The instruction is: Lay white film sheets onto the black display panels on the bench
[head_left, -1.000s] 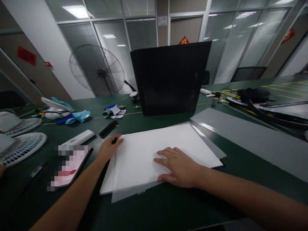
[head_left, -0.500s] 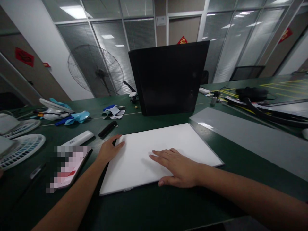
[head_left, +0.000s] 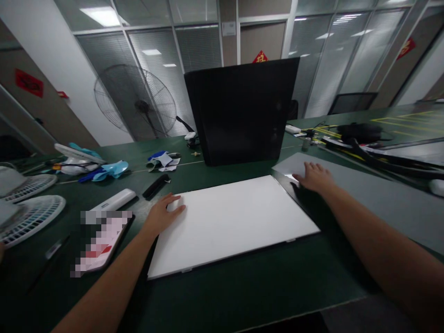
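A flat white rectangular panel (head_left: 229, 222) lies on the green table in front of me. My left hand (head_left: 163, 213) rests at its far left corner, fingers apart, thumb and fingertips on the white surface. My right hand (head_left: 316, 177) is off the panel, over the near left end of a long grey sheet (head_left: 374, 199) on the right. Its fingers are spread and stretched forward; whether they touch the grey sheet I cannot tell.
A black upright panel (head_left: 244, 113) stands behind the white panel. On the left are a phone (head_left: 100, 249), a white bar-shaped device (head_left: 114, 200), a black box cutter (head_left: 156, 186) and white fans (head_left: 38, 217). Black cables and strips (head_left: 374, 155) lie at the far right.
My right hand has left the white panel and moved right and away from me to the grey sheet. My left hand stays at the panel's corner.
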`<state>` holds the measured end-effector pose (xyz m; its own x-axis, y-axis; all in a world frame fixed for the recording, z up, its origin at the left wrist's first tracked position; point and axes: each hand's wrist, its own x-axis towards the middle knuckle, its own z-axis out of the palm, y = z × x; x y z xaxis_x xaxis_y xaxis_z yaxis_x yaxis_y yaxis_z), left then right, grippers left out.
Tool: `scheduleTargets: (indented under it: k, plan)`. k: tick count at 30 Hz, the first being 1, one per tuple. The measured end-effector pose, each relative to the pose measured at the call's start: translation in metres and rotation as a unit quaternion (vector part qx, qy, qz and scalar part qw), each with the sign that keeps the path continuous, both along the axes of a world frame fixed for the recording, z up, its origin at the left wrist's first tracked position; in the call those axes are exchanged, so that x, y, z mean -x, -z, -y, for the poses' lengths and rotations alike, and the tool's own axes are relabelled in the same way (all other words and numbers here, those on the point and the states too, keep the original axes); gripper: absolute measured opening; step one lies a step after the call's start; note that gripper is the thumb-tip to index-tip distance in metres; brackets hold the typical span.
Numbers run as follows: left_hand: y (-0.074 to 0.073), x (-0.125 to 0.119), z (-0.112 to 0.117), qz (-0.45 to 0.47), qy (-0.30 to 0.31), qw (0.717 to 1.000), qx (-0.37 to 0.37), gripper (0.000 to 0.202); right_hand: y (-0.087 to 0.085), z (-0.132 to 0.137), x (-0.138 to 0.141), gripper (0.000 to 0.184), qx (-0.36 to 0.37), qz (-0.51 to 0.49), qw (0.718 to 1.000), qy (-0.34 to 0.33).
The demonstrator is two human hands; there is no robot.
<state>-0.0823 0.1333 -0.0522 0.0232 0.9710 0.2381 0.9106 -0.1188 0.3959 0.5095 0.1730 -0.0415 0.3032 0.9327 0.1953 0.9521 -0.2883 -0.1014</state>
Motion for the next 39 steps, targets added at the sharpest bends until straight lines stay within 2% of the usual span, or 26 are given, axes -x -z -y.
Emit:
scheduleTargets:
  k: [3,6,11,15,18,21,24,27,30,33,35,37,39]
  plan:
    - [0.0,0.0,0.001,-0.015,0.006,1.0,0.002,0.056,0.014,-0.004,-0.015,0.086,0.056,-0.035,0.995,0.072]
    - [-0.002,0.0,0.002,-0.021,0.006,1.0,0.005,0.054,0.017,-0.006,-0.008,0.08,0.065,-0.04,0.993,0.084]
    - [-0.003,-0.001,0.003,-0.018,0.002,1.0,0.01,0.052,0.003,-0.001,0.002,0.072,0.065,-0.044,0.993,0.088]
    - [0.0,0.002,0.0,-0.006,0.005,1.0,-0.002,0.052,-0.015,0.01,0.004,0.064,0.072,-0.044,0.995,0.06]
    - [0.0,0.003,0.0,0.0,0.008,1.0,-0.007,0.053,-0.03,0.019,0.017,0.06,0.079,-0.035,0.996,0.007]
    - [-0.002,0.001,0.002,0.003,0.007,1.0,-0.003,0.053,-0.043,0.028,0.043,0.058,0.079,-0.023,0.995,-0.056]
    - [-0.004,0.0,0.003,0.006,0.006,1.0,-0.004,0.054,-0.051,0.044,0.078,0.059,0.075,-0.018,0.989,-0.124]
    - [-0.003,0.0,0.003,0.011,0.004,1.0,0.0,0.057,-0.054,0.068,0.122,0.065,0.065,-0.027,0.973,-0.22]
    - [-0.002,0.002,0.001,0.007,0.005,1.0,0.005,0.06,-0.051,0.098,0.166,0.075,0.075,-0.043,0.946,-0.312]
    - [0.0,0.004,0.0,0.005,0.008,1.0,0.001,0.06,-0.049,0.127,0.201,0.09,0.098,-0.089,0.901,-0.413]
    - [0.001,0.004,-0.001,0.006,0.007,1.0,-0.005,0.06,-0.05,0.14,0.214,0.093,0.124,-0.137,0.864,-0.469]
    - [0.002,0.004,-0.001,0.005,0.006,1.0,-0.011,0.059,-0.052,0.146,0.218,0.088,0.14,-0.17,0.834,-0.506]
    - [0.001,0.003,-0.001,0.005,0.007,1.0,-0.01,0.059,-0.053,0.142,0.213,0.081,0.124,-0.17,0.829,-0.518]
